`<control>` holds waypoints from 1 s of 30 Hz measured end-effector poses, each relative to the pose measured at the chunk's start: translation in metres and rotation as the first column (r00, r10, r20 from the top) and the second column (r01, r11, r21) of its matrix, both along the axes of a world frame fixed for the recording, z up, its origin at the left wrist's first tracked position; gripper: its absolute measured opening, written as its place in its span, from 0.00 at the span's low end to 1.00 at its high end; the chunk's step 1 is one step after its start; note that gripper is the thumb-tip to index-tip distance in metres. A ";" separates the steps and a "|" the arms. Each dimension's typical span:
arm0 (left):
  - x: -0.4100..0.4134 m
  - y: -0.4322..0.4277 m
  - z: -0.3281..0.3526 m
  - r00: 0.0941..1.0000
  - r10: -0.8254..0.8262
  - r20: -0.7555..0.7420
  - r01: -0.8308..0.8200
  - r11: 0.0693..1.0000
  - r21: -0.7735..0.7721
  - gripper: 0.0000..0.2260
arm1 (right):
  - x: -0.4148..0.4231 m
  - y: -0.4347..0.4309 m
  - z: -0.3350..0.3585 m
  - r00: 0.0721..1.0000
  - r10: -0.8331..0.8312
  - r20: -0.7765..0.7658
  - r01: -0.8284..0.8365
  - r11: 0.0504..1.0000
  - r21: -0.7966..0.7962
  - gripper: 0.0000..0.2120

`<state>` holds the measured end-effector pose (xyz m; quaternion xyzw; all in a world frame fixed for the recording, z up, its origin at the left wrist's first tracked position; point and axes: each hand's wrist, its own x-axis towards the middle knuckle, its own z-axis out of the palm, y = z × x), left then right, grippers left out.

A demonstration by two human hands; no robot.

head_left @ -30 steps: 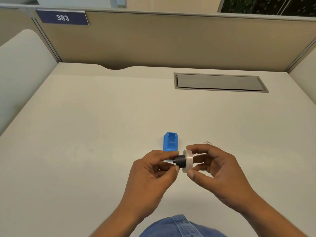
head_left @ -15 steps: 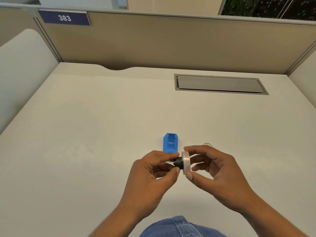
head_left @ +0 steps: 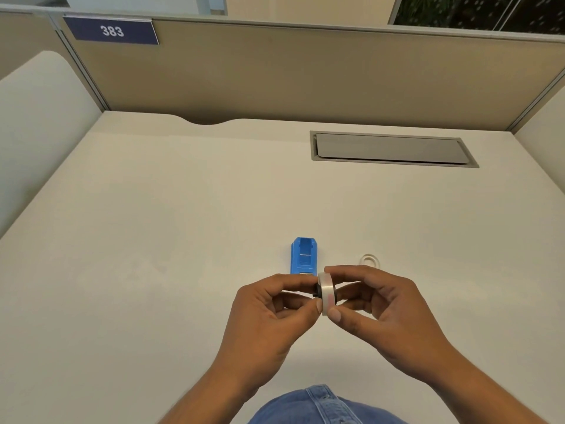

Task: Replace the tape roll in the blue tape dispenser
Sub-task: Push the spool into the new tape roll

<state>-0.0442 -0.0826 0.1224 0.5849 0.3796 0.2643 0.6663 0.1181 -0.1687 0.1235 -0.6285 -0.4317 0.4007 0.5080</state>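
The blue tape dispenser (head_left: 304,255) lies on the pale desk, just beyond my hands, with no roll in it. My right hand (head_left: 377,312) pinches a clear tape roll (head_left: 326,292) by its rim, held on edge above the desk. My left hand (head_left: 269,313) grips a black hub (head_left: 316,291) pushed almost fully into the roll's centre; only a sliver of black shows. A thin, empty clear ring (head_left: 370,260) rests on the desk to the right of the dispenser.
A grey cable hatch (head_left: 391,149) is set into the desk at the back right. Beige partition walls (head_left: 305,71) close the desk at the back and sides, with a "383" sign (head_left: 111,31) at the upper left. Blue denim (head_left: 318,407) shows at the bottom.
The black hub has slid further into the tape roll as my hands pressed together; much less of it shows now. The dispenser stays put.
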 end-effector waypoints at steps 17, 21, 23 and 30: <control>-0.001 0.001 -0.009 0.999 0.047 -0.005 -0.047 0.999 -0.026 0.11 | -0.001 0.004 -0.005 0.988 -0.130 0.083 0.133 0.990 -0.039 0.09; -0.002 0.004 -0.013 1.000 0.019 -0.024 -0.019 1.000 -0.003 0.10 | 0.001 0.007 -0.008 0.985 -0.152 0.087 0.158 0.986 -0.058 0.09; -0.002 0.007 -0.015 0.999 0.003 -0.035 -0.002 1.000 0.026 0.10 | 0.000 0.009 -0.009 0.984 -0.154 0.094 0.160 0.985 -0.067 0.10; 0.000 0.018 -0.025 0.991 0.034 -0.131 -0.014 0.988 0.151 0.09 | 0.000 0.018 -0.017 0.988 -0.142 0.060 0.147 0.986 -0.077 0.09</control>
